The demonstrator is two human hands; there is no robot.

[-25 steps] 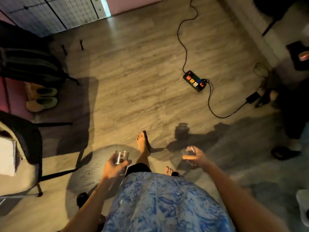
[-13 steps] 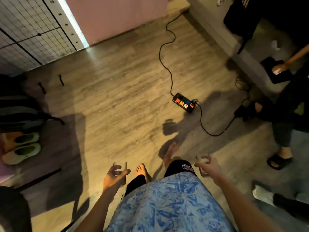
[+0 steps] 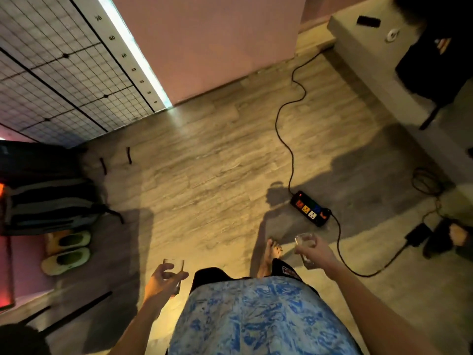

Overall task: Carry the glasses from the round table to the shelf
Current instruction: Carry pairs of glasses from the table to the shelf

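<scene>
My left hand (image 3: pixel 163 280) grips a clear drinking glass (image 3: pixel 174 265) upright at waist height, low in the view left of my blue patterned shirt. A second clear glass (image 3: pixel 304 243) is held in my right hand (image 3: pixel 316 252), out to the right and just short of the power strip. Both glasses hang over the wooden floor. My bare foot (image 3: pixel 268 254) shows between the hands. Neither the round table nor the shelf is visible.
A black power strip (image 3: pixel 309 208) lies on the floor ahead right, its cable (image 3: pixel 289 139) running to the far wall. Pale shoes (image 3: pixel 67 249) and a dark bag (image 3: pixel 48 201) sit at left. A wire grid panel (image 3: pixel 51 73) stands far left. Another person's foot (image 3: pixel 458 235) is at right.
The view has tilted up and moved forward across the floor; the wall and grid panel now fill the top. The power strip is nearer my right hand. Both hands still hold their glasses.
</scene>
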